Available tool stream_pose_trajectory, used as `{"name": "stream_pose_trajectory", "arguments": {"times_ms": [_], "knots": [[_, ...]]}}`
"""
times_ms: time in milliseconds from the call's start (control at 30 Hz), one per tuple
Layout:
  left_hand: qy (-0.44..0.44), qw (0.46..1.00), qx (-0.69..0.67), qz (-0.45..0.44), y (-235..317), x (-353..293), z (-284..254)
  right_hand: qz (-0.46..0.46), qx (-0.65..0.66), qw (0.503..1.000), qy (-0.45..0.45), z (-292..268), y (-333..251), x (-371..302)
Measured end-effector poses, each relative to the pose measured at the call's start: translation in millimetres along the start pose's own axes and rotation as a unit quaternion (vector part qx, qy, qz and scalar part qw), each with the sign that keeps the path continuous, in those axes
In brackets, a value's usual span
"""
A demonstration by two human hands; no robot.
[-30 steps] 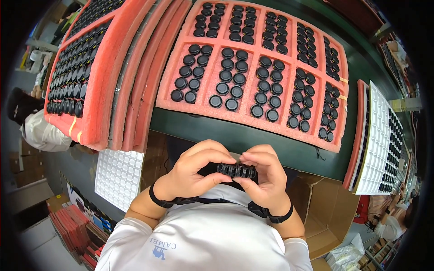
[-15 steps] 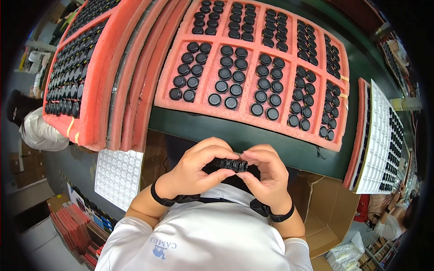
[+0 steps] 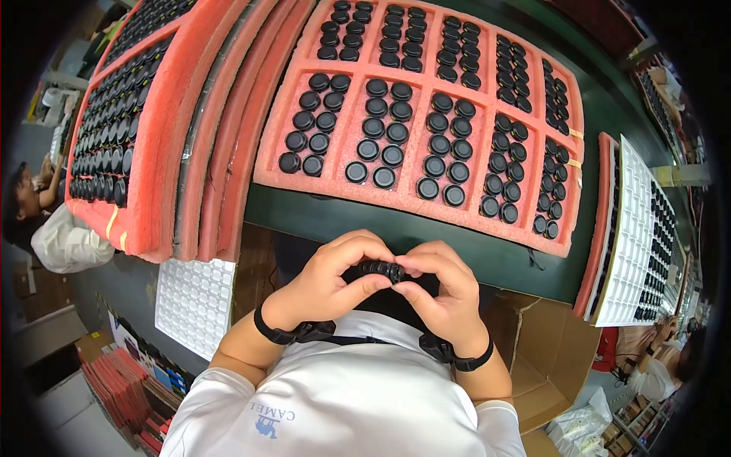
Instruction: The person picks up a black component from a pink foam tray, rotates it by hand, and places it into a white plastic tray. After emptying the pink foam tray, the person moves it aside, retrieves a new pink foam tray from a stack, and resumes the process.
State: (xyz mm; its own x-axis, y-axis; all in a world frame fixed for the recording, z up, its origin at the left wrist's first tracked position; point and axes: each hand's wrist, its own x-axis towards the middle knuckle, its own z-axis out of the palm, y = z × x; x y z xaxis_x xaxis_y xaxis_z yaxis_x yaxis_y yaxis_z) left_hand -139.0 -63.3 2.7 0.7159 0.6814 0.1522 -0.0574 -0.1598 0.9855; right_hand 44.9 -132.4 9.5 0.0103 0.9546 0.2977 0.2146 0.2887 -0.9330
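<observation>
Between my two hands, in front of my chest, is a small black ribbed cylindrical part lying sideways. My left hand is closed round its left end with thumb and fingers, which hide much of it. The fingertips of my right hand pinch its right end. Beyond my hands lies a pink foam tray on the dark green table. Rows of black round capped parts stand upright in its compartments.
Stacked pink foam trays with more black parts rise at the left. A white moulded tray sits below them. On the right, another white tray leans over pink foam. An open cardboard box stands beside me. A co-worker is at far left.
My right hand has shifted slightly left, closer to my left hand, and less of the black part shows between them. The whole view has shifted a little.
</observation>
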Motion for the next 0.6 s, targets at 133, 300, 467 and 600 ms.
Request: {"name": "stream_pose_trajectory", "arguments": {"times_ms": [133, 300, 467, 600], "knots": [[0.039, 0.991, -0.123, -0.041, -9, 1, 0, 0.062, 0.018, 0.998, 0.014, -3, -2, 13], [0.072, 0.972, -0.200, -0.101, -8, 0, -7, 0.010, -0.212, 0.974, 0.073, -17, 8, 35], [0.069, 0.962, -0.229, -0.128, -5, -2, -16, -0.030, -0.355, 0.931, 0.078, -16, 17, 48], [0.059, 0.966, -0.218, -0.127, -5, -5, -25, -0.034, -0.401, 0.912, 0.082, -9, 24, 55]]}}
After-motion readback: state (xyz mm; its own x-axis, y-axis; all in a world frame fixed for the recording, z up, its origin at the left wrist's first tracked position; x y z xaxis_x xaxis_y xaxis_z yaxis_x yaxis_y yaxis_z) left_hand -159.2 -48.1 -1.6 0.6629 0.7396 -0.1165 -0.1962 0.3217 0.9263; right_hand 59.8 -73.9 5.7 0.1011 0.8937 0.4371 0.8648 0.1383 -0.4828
